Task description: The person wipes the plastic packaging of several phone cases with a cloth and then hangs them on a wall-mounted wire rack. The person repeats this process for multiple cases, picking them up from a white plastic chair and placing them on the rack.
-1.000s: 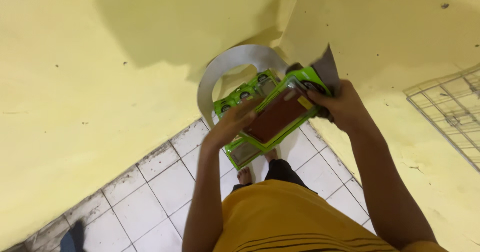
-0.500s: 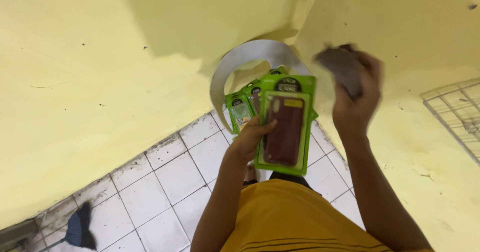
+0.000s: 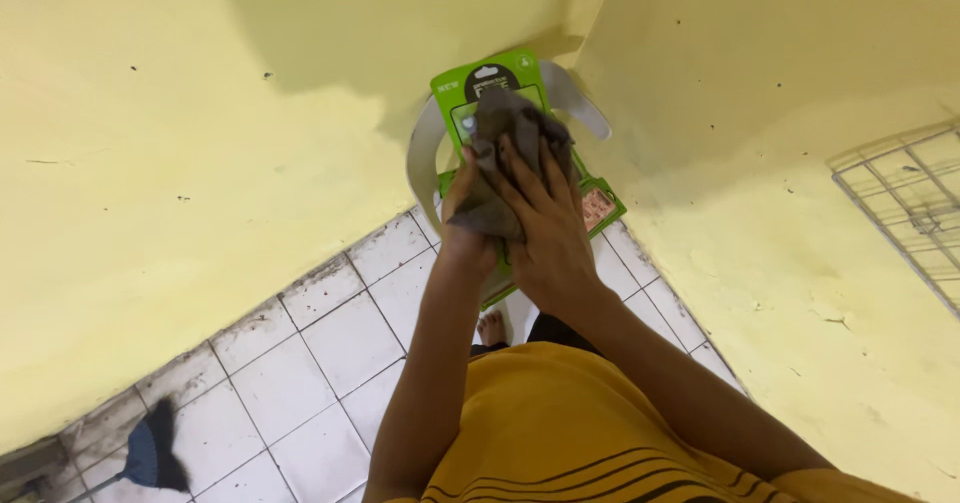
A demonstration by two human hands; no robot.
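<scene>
Green package [image 3: 492,85], grey cloth [image 3: 505,133] pressed on it, both hands gripping

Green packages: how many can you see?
2. One green package held up under the grey cloth and both hands; another green package peeks out lower right. More may be hidden.

I have one view only, from the camera on the wearer's head; it looks steeply down along the chest and forearms, so the yellow shirt [image 3: 560,433] fills the bottom edge and the white tiled floor [image 3: 300,363] lies far below; it faces into a corner where two yellow walls [image 3: 200,163] meet; the hands sit close, just above frame centre; a wire rack [image 3: 910,203] cuts in at the right edge; no second view overlaps it.
</scene>
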